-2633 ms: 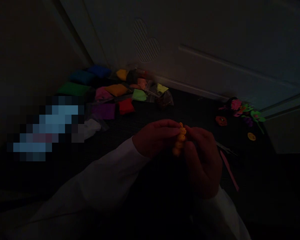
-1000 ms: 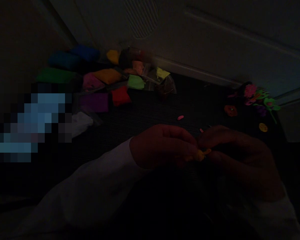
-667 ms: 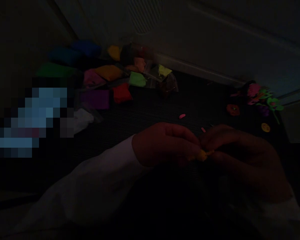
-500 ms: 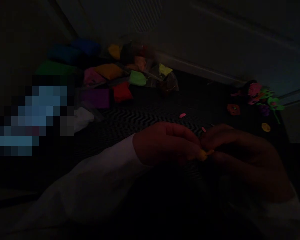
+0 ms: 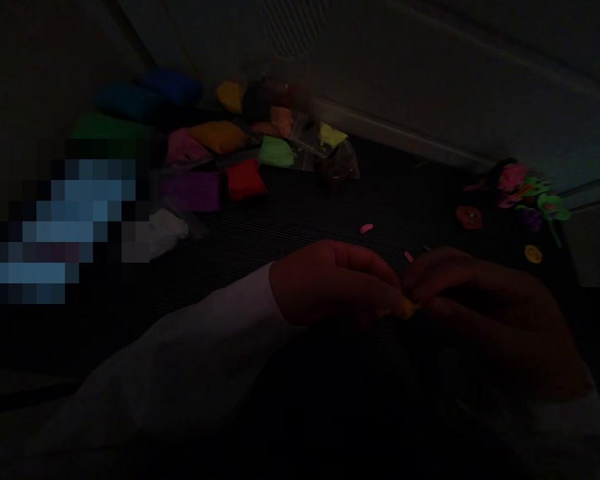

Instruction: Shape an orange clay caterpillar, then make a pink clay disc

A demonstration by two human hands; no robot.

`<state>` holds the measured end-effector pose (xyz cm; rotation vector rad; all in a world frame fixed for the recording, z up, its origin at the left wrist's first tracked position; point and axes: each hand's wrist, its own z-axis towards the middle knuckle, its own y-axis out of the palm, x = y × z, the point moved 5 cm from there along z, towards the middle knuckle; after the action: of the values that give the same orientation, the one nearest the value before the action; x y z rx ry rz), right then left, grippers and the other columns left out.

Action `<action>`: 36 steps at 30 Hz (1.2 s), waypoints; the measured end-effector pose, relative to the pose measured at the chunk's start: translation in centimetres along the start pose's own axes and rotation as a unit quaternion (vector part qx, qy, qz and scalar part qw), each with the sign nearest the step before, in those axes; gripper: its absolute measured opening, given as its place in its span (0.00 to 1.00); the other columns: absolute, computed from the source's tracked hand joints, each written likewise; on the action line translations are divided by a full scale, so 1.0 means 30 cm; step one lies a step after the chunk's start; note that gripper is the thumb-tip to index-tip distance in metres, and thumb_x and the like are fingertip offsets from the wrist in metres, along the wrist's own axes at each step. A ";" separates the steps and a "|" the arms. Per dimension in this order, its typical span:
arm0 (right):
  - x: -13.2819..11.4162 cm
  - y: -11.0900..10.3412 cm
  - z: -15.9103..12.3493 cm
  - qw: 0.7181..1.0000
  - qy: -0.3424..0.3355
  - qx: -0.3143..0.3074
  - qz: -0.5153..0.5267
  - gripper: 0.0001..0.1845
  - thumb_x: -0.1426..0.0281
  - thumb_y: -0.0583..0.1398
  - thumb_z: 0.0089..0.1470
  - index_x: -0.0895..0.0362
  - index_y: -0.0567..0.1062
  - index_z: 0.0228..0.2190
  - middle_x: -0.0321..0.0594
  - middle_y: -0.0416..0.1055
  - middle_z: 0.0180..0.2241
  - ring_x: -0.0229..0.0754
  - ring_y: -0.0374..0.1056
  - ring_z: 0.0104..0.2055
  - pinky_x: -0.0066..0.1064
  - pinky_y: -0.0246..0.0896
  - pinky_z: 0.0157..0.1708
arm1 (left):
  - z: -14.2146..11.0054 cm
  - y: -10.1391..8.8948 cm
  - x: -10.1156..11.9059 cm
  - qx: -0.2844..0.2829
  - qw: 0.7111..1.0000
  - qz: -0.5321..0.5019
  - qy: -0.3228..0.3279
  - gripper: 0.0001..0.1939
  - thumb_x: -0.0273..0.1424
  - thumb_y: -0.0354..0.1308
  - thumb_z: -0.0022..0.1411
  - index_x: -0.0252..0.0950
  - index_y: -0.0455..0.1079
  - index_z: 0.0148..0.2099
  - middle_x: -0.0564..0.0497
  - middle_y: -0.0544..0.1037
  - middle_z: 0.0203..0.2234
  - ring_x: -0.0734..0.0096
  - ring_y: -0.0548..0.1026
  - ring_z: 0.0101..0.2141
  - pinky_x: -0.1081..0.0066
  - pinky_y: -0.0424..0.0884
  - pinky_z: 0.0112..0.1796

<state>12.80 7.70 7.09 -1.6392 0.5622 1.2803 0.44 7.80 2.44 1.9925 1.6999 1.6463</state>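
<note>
In dim light, my left hand (image 5: 330, 283) pinches a small piece of yellow clay (image 5: 406, 309) between thumb and fingers. My right hand (image 5: 495, 313) meets it from the right, with thumb and fingertips closed on the thin right end of the clay. The fingers partly hide the piece, and its full shape is too dark to make out. Just beyond the hands lie two small pink clay pieces, one a rounded strip (image 5: 366, 229) and the other a smaller bit (image 5: 409, 256) close to my right fingers.
Bags of coloured clay stand at the back left, among them a purple block (image 5: 193, 191), a red one (image 5: 245, 180) and a white one (image 5: 167, 233). At the right lie colourful clay flowers (image 5: 513, 179), an orange-red ring shape (image 5: 469, 217) and a yellow disc (image 5: 533, 253). A blurred bright patch (image 5: 75, 220) is at left.
Less of the clay's thin right end shows now, as my right fingertips have come closer around it. Both hands otherwise keep nearly the same place.
</note>
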 end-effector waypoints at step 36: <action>-0.010 -0.017 -0.010 0.996 -0.038 0.063 -0.046 0.11 0.73 0.58 0.47 0.51 0.71 0.36 0.35 0.70 0.35 0.36 0.66 0.38 0.26 0.64 0.37 | -0.029 -0.015 0.048 0.108 0.978 0.134 0.121 0.04 0.29 0.59 0.46 0.35 0.69 0.29 0.58 0.71 0.20 0.83 0.66 0.21 0.81 0.60 0.23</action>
<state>13.26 7.62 7.57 -1.4885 0.5055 1.2100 -0.73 8.56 3.48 2.2920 1.8251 1.9356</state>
